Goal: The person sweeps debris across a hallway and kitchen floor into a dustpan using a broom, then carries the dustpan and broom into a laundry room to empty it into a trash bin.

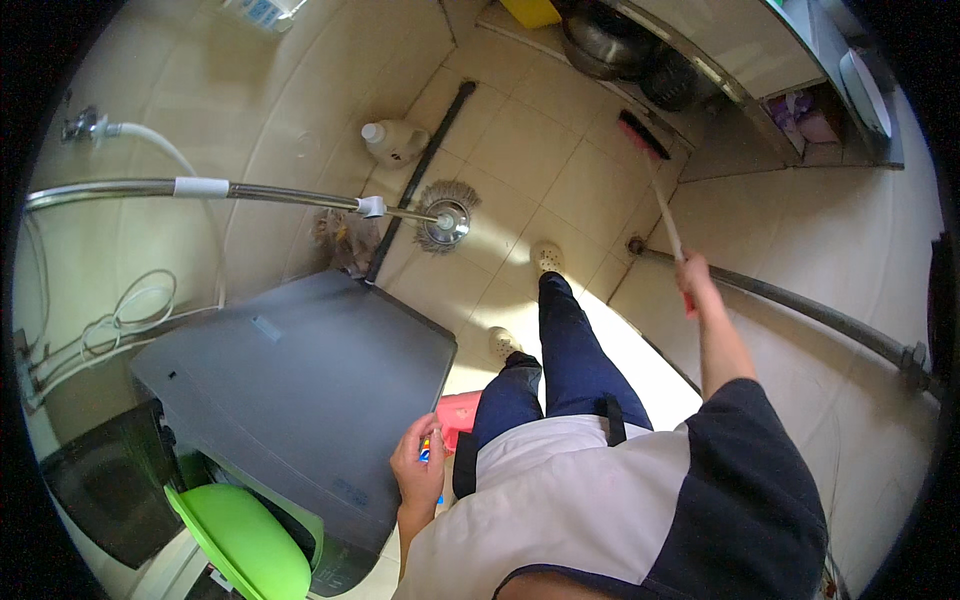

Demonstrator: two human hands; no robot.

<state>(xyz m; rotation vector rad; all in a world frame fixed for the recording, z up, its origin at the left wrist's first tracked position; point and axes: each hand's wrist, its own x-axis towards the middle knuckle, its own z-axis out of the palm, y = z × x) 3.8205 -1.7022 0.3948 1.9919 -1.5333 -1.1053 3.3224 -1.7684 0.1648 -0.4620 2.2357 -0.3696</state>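
Note:
My right hand point(692, 274) is closed around the handle of a broom point(663, 199), near the handle's red end. The black and pink bristle head rests on the tiled floor by the cabinet base, at the upper right. Close to the edge of a grey washing machine lid or cover point(300, 375), my left hand point(421, 461) is raised with its fingers bent. A red plastic dustpan point(459, 414) shows just beyond the left hand, partly hidden by my leg; whether the fingers touch or hold it cannot be told.
A mop point(446, 221) with a metal pole leans across the left side. Beside a black floor pipe point(424, 176) stands a white jug point(396, 142). Another pipe point(810, 307) runs along the right wall. Metal bowls point(609, 41) sit under the cabinet. A green basin point(244, 536) is at lower left.

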